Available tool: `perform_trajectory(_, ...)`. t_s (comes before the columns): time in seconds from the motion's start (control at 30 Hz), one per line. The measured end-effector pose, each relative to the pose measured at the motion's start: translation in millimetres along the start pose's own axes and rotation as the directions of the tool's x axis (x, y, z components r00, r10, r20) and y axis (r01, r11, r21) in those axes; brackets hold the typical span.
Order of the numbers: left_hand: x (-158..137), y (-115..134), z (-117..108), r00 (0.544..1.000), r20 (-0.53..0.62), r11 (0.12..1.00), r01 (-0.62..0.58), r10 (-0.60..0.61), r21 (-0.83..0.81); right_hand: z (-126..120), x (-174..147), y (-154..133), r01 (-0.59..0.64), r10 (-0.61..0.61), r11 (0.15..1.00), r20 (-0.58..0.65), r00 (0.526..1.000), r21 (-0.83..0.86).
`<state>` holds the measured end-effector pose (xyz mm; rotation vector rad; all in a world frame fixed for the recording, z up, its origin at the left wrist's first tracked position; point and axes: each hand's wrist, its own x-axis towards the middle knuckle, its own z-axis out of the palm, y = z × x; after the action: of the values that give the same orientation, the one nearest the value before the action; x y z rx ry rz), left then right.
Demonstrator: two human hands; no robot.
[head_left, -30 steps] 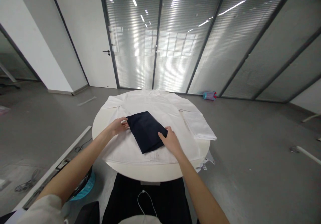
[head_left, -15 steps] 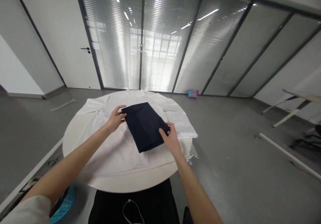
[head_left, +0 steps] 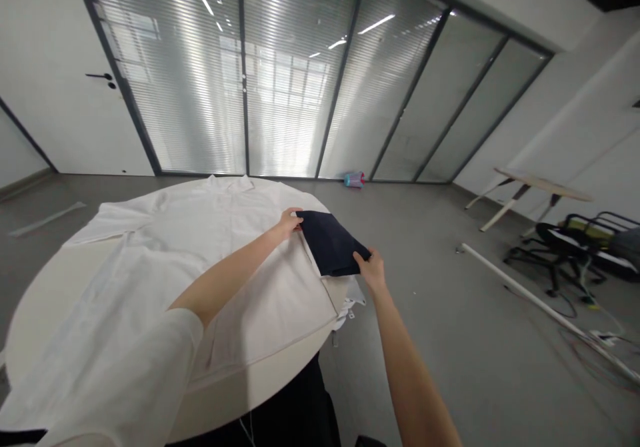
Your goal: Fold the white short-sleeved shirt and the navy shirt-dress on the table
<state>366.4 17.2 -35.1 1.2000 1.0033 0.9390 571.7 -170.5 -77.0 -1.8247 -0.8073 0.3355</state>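
A folded dark navy cloth (head_left: 330, 241), its exact kind unclear, is stretched between my two hands over the right side of the round table. My left hand (head_left: 291, 223) pinches its upper left corner. At its right corner, my right hand (head_left: 371, 268) grips the edge with the thumb on top. Beneath lies a white shirt (head_left: 185, 220), spread flat with its collar toward the far side and one sleeve out to the left. The cloth hides the shirt's right sleeve area.
The round table's pale rim (head_left: 35, 300) shows at the left. A small blue and pink basket (head_left: 355, 179) lies by the glass wall. On the right are a white pole (head_left: 540, 307) on the floor, a wheeled office chair (head_left: 560, 253) and another table (head_left: 540, 183).
Both hands have carried the navy cloth from the middle of the shirt to the table's right side. My view has turned to the right.
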Motion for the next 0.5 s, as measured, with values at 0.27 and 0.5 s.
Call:
perform_trajectory(0.27,4,-22,-9,0.979,-0.038,0.904,-0.168,0.199,0.393,-8,-18,-20,0.177,-0.216,0.915,-0.07,0.974,-0.362)
perform_trajectory(0.5,23,11,48,0.826,0.405,0.575,-0.563,0.392,0.594,52,-22,-98,0.399,-0.321,0.663,0.24,0.916,-0.634)
